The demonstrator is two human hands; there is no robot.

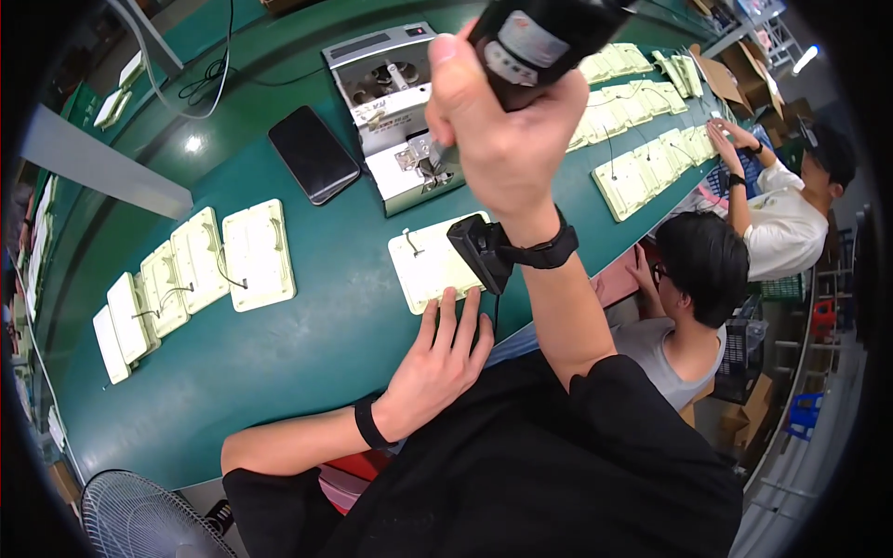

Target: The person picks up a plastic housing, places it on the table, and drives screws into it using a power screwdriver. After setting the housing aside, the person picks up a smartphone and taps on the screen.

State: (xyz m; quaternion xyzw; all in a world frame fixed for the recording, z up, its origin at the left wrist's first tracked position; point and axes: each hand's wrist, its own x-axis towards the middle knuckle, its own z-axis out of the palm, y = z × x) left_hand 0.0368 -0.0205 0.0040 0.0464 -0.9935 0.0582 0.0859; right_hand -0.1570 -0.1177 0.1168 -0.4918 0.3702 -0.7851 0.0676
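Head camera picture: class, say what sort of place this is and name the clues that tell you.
Probably a factory assembly line. Rows of identical pale plastic panels lie along a long green bench, the right hand grips a black power tool, and co-workers sit nearby.

— What sort of place is this?

— A factory assembly floor, by the look of it. One long green worktable runs the length of the room, and batches of identical cream plastic panels lie on it in overlapping rows, each with a thin wire attached.

— Anything else that says production line?

— More of the same panels sit in rows farther along, where two other people sit side by side at the table's edge. A small grey benchtop machine stands on the table, cardboard boxes are stacked at the far end, and plastic crates sit beside the seated workers.
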